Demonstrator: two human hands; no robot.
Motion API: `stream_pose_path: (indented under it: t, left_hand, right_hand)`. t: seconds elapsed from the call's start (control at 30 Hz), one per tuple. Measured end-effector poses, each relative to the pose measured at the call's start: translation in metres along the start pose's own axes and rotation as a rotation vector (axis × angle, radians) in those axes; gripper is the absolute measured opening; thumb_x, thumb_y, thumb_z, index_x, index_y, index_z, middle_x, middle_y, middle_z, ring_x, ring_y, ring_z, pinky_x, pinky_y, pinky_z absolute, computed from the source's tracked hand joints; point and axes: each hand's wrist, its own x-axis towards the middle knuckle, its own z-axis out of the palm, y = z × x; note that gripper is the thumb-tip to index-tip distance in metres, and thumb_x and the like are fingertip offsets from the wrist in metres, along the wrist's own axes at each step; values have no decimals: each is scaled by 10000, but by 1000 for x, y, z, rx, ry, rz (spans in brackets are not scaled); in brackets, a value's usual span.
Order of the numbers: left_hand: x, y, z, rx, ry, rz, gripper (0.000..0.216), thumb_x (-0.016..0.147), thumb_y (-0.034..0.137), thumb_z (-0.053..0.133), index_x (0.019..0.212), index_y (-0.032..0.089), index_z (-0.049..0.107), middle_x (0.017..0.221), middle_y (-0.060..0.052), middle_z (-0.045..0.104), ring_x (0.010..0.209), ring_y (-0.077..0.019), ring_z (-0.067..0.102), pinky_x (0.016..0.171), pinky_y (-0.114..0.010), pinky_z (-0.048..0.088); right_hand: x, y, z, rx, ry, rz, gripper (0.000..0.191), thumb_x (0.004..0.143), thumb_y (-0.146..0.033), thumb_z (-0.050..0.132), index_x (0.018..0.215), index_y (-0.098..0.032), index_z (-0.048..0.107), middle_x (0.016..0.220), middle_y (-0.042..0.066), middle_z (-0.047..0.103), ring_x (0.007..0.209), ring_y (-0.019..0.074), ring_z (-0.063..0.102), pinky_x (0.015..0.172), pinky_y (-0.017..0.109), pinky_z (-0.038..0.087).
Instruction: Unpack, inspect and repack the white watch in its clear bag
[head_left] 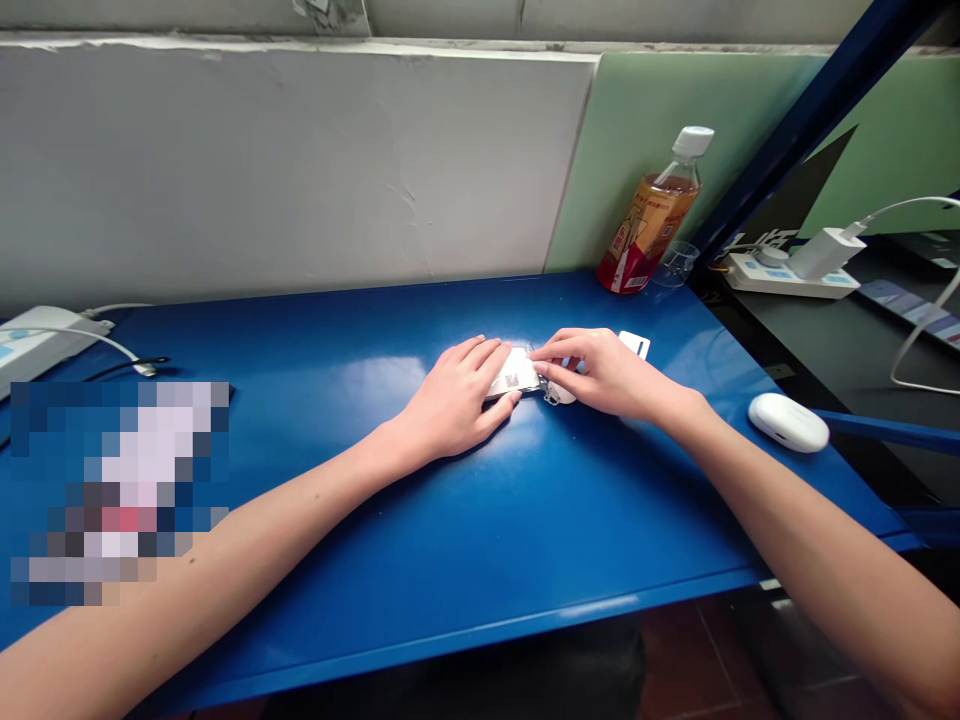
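A small flat white packet (517,368) with a printed square code lies on the blue table. My left hand (459,395) grips its left end, fingers over the top and thumb along the near edge. At the packet's right end, the thumb and fingertips of my right hand (600,372) are pinched on its edge, which looks like clear plastic. Under my right hand a rounded white piece (561,393) with a short ball chain shows in part. Behind that hand a white card (634,344) with a slot sticks out, its other end hidden.
A drink bottle (651,225) and a clear plastic cup (676,264) stand at the back right. A white earbud case (789,422) sits near the right edge. Power strips (795,276) with cables lie at both sides. Something blurred out (139,480) lies at the left.
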Motion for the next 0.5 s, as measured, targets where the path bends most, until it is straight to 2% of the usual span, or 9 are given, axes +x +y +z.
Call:
stream_pose_path:
  t: [0.23,0.5]
  left_hand:
    - [0,1,0,9,-16,-13,564,977,440,470,1404,71,462,1452,-218,513,1381,-373,439,1143,-532,358]
    - [0,0,0,28,-21,0,560,975,442,468,1402,81,466,1450,-221,515,1381,-383,436,1127,-545,369]
  right_hand:
    - [2,8,3,116,41,129,216,909,-222,568,1009,-197,757,998,56,777,883,216,705,767,320,534]
    - [4,3,2,288,117,247,177,816,-207,642,966,-175,730,839,53,762,744,203,700,658,310,543]
